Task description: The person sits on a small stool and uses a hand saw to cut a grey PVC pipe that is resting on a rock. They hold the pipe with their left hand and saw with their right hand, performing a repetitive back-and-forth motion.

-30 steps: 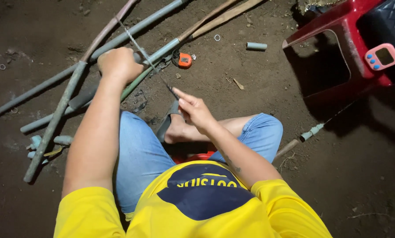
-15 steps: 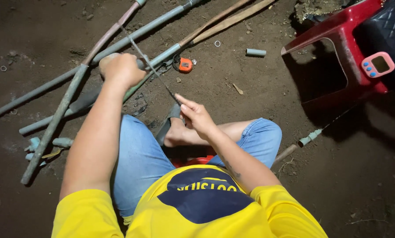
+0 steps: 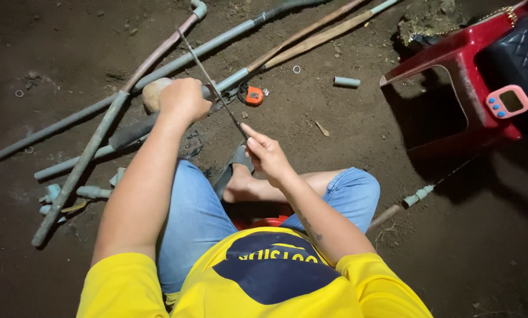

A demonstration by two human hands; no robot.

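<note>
I sit on a low red seat on a dirt floor, in a yellow shirt and blue jeans. My left hand (image 3: 183, 100) is closed over a grey plastic pipe (image 3: 158, 121) and presses it down. My right hand (image 3: 268, 154) grips the near end of a thin saw blade (image 3: 208, 76). The blade slants away from me and crosses the pipe just right of my left hand. An orange tape measure (image 3: 253, 95) lies beside the pipe, a little beyond the blade.
Several long grey pipes (image 3: 58, 126) and wooden sticks (image 3: 311, 38) lie across the dirt at the top left. Pipe fittings (image 3: 93, 192) sit at the left, a short pipe offcut (image 3: 346, 82) at the top. A red plastic stool (image 3: 452, 76) with a pink timer (image 3: 509, 101) stands at the right.
The saw blade and my right hand have shifted along the cut on the pipe. My left hand stays on the pipe. The view has tilted slightly.
</note>
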